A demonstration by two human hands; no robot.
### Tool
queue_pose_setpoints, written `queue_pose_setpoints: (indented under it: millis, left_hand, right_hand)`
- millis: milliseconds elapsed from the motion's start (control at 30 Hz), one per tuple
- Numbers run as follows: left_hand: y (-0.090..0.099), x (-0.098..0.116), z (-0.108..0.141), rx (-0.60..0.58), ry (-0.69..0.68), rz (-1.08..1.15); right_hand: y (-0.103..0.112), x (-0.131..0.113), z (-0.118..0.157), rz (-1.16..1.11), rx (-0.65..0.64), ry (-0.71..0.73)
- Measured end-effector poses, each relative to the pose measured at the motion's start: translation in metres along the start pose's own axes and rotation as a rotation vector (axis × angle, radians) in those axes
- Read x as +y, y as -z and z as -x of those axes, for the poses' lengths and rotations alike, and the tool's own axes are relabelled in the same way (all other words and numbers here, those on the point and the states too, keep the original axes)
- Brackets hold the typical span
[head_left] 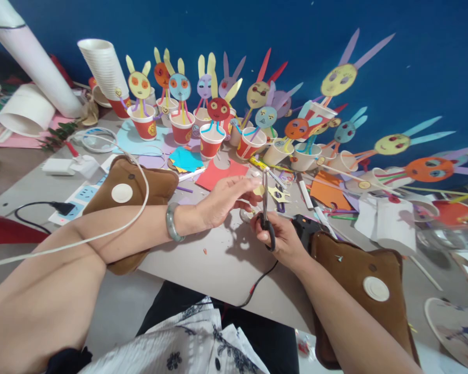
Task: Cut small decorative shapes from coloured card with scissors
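My right hand [283,239] is closed round the black handles of a pair of scissors [265,200], whose blades point up and away from me. Close to the left side of the blades is my left hand [226,200], its fingers curled and its fingertips drawn together. Whatever they pinch, if anything, is too small to make out. Just beyond the hands, a pale yellow paper cutout [278,195] lies among pens and scraps. A red paper sheet [222,174] with a piece cut from it rests behind my left hand.
Paper cups with rabbit-faced figures, such as a red cup [211,143], line the back. Brown cushions [359,291] lie under my forearms. A white cable [101,240] crosses my left arm. A power strip [80,200], stacked cups [103,67] and orange paper [329,191] are around.
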State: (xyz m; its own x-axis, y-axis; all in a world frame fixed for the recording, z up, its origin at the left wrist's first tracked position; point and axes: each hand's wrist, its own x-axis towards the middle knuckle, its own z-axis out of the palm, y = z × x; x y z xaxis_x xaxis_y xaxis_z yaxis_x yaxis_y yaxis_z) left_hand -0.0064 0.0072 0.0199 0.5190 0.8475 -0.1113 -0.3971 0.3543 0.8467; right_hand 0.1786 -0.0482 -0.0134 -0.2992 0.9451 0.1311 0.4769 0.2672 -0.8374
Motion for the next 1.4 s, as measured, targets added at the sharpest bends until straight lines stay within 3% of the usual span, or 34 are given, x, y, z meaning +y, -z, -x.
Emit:
queue_pose_setpoints:
  millis: [167,500,1400]
  left_hand:
    - [0.0021,-0.0007,0.0033,-0.056,-0.062,-0.091]
    - [0.0026,-0.0023,0.0023,-0.038,-0.109,-0.103]
    - [0.0027,-0.0013,0.0015,-0.020,-0.120,-0.090]
  right_hand:
    - [-0.0002,-0.0006,-0.0007,0.001,-0.001,0.006]
    - [0.0007,-0.0015,-0.0010,0.044,-0.010,0.041]
    - [-0.0003,-0.0006,-0.0008,0.020,-0.003,0.016]
